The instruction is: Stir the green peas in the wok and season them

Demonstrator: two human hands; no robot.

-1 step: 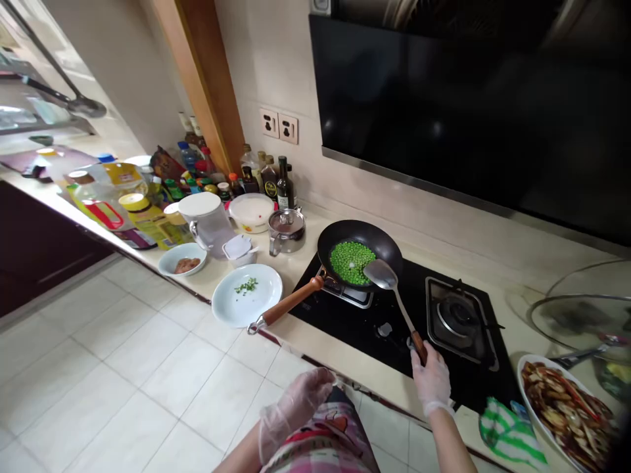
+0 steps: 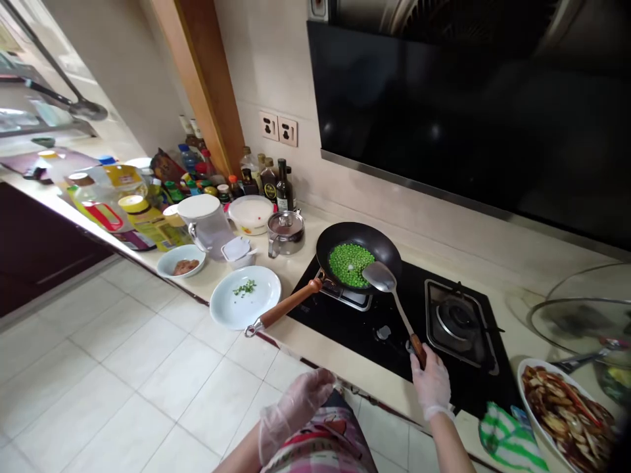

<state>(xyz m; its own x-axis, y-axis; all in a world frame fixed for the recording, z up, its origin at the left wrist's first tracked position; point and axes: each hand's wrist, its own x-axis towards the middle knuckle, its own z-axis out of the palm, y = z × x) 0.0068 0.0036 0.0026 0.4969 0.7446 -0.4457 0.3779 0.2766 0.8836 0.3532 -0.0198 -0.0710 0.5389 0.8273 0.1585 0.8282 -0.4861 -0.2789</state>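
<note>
Head view, from my left: oil bottles (image 2: 106, 197) and jars crowd the far counter, then a small bowl (image 2: 181, 261) and a white plate (image 2: 245, 297) with a pinch of chopped greens. My left hand (image 2: 296, 406), gloved, hangs loosely curled above the floor by my apron, holding nothing. Further right the black wok (image 2: 358, 253) sits on the hob's left burner, its wooden handle pointing toward the plate, green peas (image 2: 351, 264) heaped inside. My right hand (image 2: 432, 383) grips the end of the spatula (image 2: 394, 299), whose blade rests on the wok's near rim. A dish of cooked food (image 2: 564, 410) sits far right.
</note>
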